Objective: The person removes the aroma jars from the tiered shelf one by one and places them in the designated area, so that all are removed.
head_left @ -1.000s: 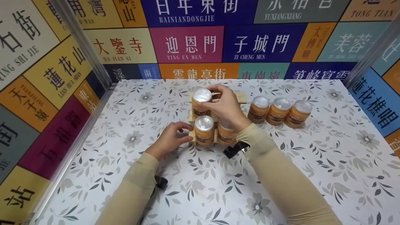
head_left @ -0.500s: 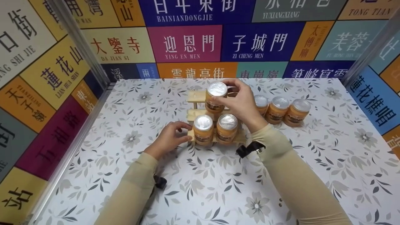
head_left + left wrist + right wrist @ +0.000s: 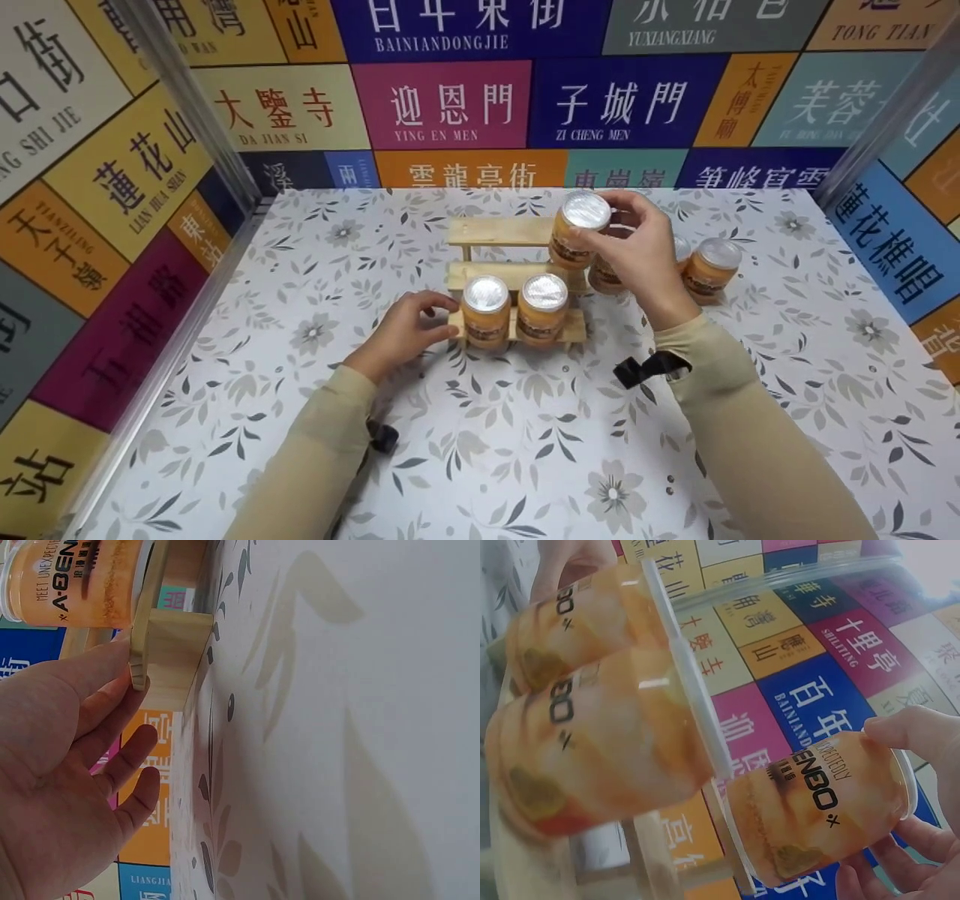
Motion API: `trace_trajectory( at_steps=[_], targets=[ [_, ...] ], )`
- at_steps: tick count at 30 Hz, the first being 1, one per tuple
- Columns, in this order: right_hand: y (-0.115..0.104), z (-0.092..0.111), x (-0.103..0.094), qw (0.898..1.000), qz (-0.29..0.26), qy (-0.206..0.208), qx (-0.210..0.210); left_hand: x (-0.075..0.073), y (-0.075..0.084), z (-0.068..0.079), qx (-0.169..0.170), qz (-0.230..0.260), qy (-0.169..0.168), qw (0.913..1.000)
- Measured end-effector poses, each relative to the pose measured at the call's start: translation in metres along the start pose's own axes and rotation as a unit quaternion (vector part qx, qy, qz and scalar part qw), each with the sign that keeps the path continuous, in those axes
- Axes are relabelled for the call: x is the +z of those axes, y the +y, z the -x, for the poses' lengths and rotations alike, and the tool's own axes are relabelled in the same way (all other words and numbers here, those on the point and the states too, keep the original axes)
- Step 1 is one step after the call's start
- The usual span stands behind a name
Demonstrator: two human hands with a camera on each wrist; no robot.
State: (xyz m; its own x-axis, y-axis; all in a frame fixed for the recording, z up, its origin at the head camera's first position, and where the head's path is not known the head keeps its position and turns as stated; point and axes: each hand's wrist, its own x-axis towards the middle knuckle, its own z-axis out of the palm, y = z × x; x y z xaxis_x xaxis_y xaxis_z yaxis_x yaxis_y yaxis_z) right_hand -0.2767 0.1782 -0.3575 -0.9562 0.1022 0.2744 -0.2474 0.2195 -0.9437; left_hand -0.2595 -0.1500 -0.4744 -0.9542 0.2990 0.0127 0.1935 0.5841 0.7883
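My right hand (image 3: pixel 643 244) grips an orange can (image 3: pixel 571 244) with a silver lid, thumb on one side and fingers on the other. The can is at the right end of the wooden tiered rack (image 3: pixel 499 232), by its top and middle boards; whether it touches them I cannot tell. My left hand (image 3: pixel 409 326) pinches the left end of the rack's lowest board, as the left wrist view shows, with thumb and fingers (image 3: pixel 112 720) at the board's end. Two similar cans, a left can (image 3: pixel 486 319) and a right can (image 3: pixel 543 315), stand on that lowest board.
More orange cans stand on the flower-patterned table (image 3: pixel 495 442) right of the rack: one at the right (image 3: pixel 709 274), the others partly hidden behind my right hand. Panels with large characters (image 3: pixel 442 105) wall the table at the back and sides.
My right hand has carried the can rightward from the rack's left side to its right end, uncovering the rack's upper boards and the front right can. My left hand stays in place.
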Motion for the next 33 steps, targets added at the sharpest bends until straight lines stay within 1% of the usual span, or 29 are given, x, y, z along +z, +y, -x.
trace_trajectory(
  at_steps=[6, 9, 15, 21, 24, 29, 33],
  targets=[
    [0.009, 0.007, -0.025, 0.999, 0.029, 0.007, 0.030, 0.002, -0.001, 0.002, -0.002, -0.001, 0.004, 1.0000],
    [0.013, 0.011, -0.038, 0.998, 0.051, 0.007, 0.044, 0.003, -0.002, 0.003, -0.005, 0.003, 0.006, 1.0000],
    [0.021, 0.018, -0.056, 0.995, 0.082, 0.001, 0.060, 0.003, -0.003, 0.002, -0.015, 0.003, 0.006, 0.9999],
    [0.035, 0.019, -0.066, 0.994, 0.093, -0.007, 0.061, 0.002, -0.003, 0.002, -0.019, -0.002, 0.010, 0.9998],
    [0.044, 0.021, -0.069, 0.993, 0.091, -0.018, 0.076, 0.002, -0.003, 0.002, -0.017, 0.000, 0.008, 0.9998],
    [0.056, 0.024, -0.074, 0.989, 0.115, -0.046, 0.086, 0.001, -0.001, 0.001, -0.016, 0.002, 0.003, 0.9999],
    [0.064, 0.023, -0.076, 0.984, 0.139, -0.072, 0.084, 0.000, 0.000, 0.000, -0.003, -0.002, 0.002, 1.0000]
  ],
)
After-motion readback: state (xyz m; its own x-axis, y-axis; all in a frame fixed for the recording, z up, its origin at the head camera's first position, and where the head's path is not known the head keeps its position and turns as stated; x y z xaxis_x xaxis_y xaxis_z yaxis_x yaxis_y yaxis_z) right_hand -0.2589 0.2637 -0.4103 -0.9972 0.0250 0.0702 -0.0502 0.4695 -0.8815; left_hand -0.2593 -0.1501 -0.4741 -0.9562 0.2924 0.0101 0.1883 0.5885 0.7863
